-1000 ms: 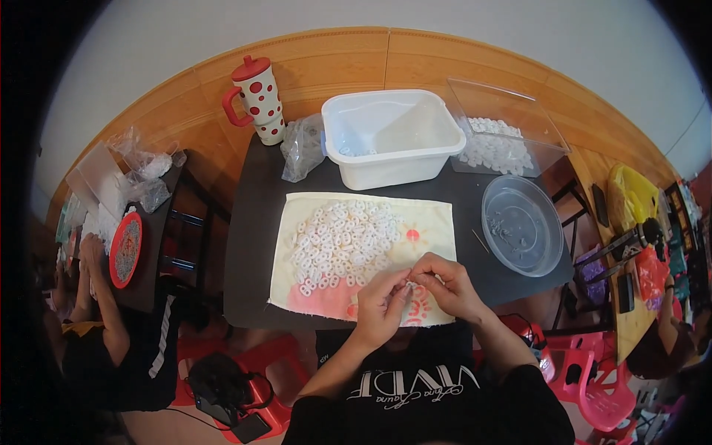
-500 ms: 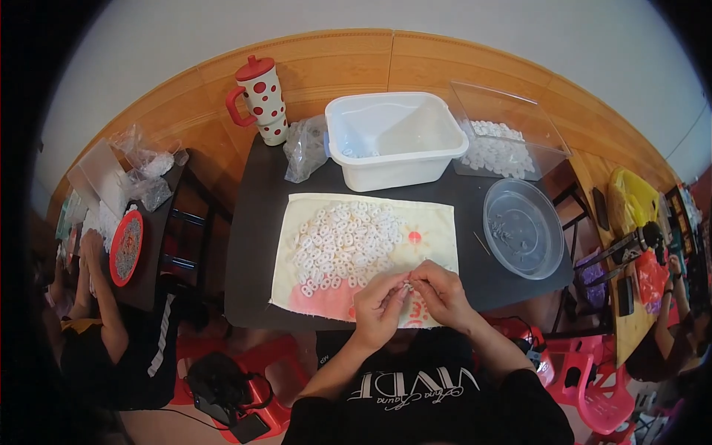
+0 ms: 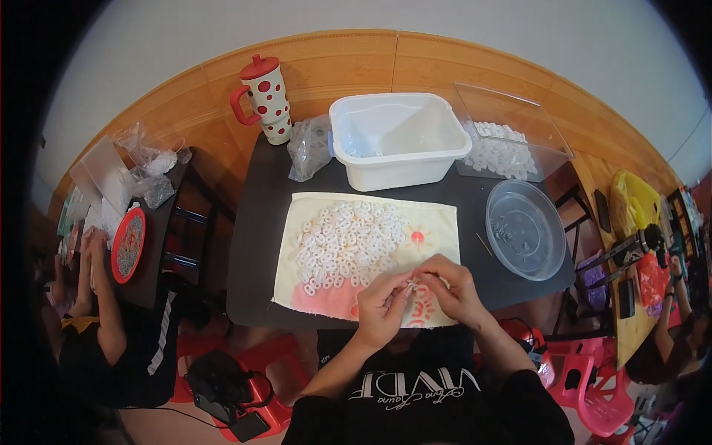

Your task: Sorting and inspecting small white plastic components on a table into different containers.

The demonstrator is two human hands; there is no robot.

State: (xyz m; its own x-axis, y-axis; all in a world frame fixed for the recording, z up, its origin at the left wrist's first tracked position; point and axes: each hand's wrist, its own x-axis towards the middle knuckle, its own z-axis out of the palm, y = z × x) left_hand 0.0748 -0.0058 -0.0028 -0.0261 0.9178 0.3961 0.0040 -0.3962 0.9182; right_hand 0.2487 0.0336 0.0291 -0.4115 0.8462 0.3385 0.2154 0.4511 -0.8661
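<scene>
Over the near right part of a cream towel (image 3: 437, 219), my left hand (image 3: 381, 305) and my right hand (image 3: 449, 291) meet fingertip to fingertip. Thumb and fingers of my left hand pinch a small white piece (image 3: 412, 283), mostly covered by the fingers. My right hand is closed in a pinch against it; what lies between its own fingertips is too small to make out. Left of the hands spreads a heap of small white two-holed pieces (image 3: 347, 241), loose on the towel.
Behind the towel stands a white plastic tub (image 3: 397, 174), with a clear bag (image 3: 308, 148) and a spotted tumbler (image 3: 268, 104) to its left. Rightward are a clear bin of white pieces (image 3: 500, 152), a round clear tray with small metal bits (image 3: 530, 237) and a thin stick (image 3: 484, 245). Co-workers sit both sides.
The fingers of my right hand have shifted slightly up and over the small piece, while my left hand keeps its pinch. The heap on the towel looks the same.
</scene>
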